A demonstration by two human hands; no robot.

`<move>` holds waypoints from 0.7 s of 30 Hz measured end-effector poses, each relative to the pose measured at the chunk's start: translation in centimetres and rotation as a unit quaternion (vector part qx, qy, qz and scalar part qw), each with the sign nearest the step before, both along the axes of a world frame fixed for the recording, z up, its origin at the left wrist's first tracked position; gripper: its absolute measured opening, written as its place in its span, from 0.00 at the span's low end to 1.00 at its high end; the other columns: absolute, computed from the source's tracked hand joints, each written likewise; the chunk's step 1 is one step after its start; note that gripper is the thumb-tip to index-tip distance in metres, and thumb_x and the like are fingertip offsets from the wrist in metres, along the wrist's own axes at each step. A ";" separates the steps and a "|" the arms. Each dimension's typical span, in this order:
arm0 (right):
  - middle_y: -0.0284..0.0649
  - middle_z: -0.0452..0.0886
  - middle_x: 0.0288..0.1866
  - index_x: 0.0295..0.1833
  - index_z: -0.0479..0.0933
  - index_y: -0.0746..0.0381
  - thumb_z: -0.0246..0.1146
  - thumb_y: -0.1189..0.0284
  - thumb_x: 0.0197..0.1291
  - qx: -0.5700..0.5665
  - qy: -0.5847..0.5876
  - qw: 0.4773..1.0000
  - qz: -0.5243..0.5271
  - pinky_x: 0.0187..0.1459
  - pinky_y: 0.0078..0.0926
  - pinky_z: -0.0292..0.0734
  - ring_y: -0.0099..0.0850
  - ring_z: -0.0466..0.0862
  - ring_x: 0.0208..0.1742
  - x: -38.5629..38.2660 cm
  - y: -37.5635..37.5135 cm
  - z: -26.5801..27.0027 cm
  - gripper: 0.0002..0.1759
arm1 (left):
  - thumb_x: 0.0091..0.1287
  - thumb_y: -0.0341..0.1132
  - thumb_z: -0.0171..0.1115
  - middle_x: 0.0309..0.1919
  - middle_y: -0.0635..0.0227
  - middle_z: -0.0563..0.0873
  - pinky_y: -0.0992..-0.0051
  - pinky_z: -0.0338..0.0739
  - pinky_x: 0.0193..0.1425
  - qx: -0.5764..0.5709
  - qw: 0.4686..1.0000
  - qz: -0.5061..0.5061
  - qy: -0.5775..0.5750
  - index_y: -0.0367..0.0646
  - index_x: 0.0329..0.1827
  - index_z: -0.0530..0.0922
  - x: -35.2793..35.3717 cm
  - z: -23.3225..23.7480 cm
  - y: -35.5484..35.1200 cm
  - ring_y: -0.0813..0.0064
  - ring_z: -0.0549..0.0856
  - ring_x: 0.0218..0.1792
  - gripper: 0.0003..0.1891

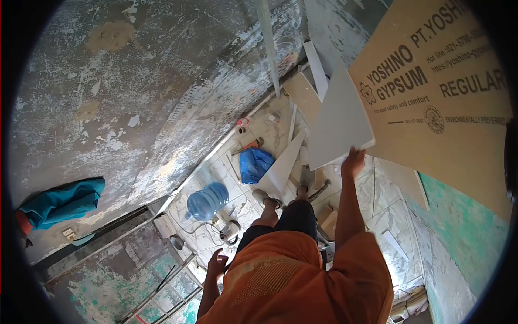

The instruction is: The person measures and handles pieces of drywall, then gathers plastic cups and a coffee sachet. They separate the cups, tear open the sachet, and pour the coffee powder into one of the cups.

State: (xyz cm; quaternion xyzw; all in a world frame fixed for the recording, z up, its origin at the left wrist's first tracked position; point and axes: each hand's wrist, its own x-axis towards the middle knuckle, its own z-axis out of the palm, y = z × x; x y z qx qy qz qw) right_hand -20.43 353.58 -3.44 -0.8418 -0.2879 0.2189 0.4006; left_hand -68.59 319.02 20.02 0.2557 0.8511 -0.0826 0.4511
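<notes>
My right hand (353,163) is closed on the lower edge of a grey gypsum board piece (342,121), close to its corner. That piece is tilted, with its pale cut edge showing beside a large brown printed gypsum board (431,102). Low on the left, my left hand (217,263) hangs beside my body, fingers apart and holding nothing. Nearest to it on the floor is a power tool (230,231) with a cord; the two are apart.
A blue water jug (208,201) lies on the tiled floor, near a blue plastic bag (255,164). Board offcuts (284,164) lie by my feet. Teal cloth (65,202) hangs at the peeling wall (145,81). A ladder-like frame (175,308) is at lower left.
</notes>
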 end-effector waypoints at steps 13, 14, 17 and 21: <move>0.51 0.77 0.25 0.40 0.70 0.63 0.60 0.74 0.66 -0.096 -0.141 0.985 0.039 0.28 0.42 0.71 0.55 0.79 0.27 15.3 -23.8 12.7 0.05 | 0.69 0.32 0.62 0.46 0.52 0.88 0.65 0.79 0.57 0.085 0.981 -0.150 -0.085 0.44 0.71 0.69 -3.1 -5.1 11.6 0.62 0.87 0.48 0.26; 0.52 0.77 0.25 0.40 0.70 0.62 0.60 0.74 0.66 -0.109 -0.153 0.981 0.038 0.28 0.43 0.71 0.57 0.79 0.28 16.2 -24.4 13.4 0.05 | 0.69 0.32 0.62 0.46 0.51 0.87 0.65 0.79 0.57 0.082 0.983 -0.138 -0.092 0.44 0.71 0.69 -2.1 -4.2 13.3 0.62 0.87 0.48 0.27; 0.57 0.80 0.30 0.45 0.72 0.60 0.60 0.73 0.66 -0.176 -0.184 0.967 0.031 0.33 0.52 0.73 0.63 0.81 0.37 19.2 -25.3 15.2 0.05 | 0.69 0.33 0.62 0.48 0.50 0.86 0.64 0.79 0.57 0.106 0.971 -0.190 -0.094 0.43 0.71 0.70 -3.2 -5.5 13.9 0.60 0.86 0.48 0.27; 0.60 0.82 0.36 0.48 0.73 0.59 0.60 0.72 0.66 -0.222 -0.213 0.951 0.027 0.37 0.56 0.74 0.64 0.81 0.43 24.3 -26.4 13.7 0.07 | 0.68 0.32 0.62 0.48 0.50 0.86 0.63 0.79 0.57 0.111 0.968 -0.200 -0.101 0.43 0.70 0.71 -3.4 -5.3 14.2 0.60 0.86 0.50 0.26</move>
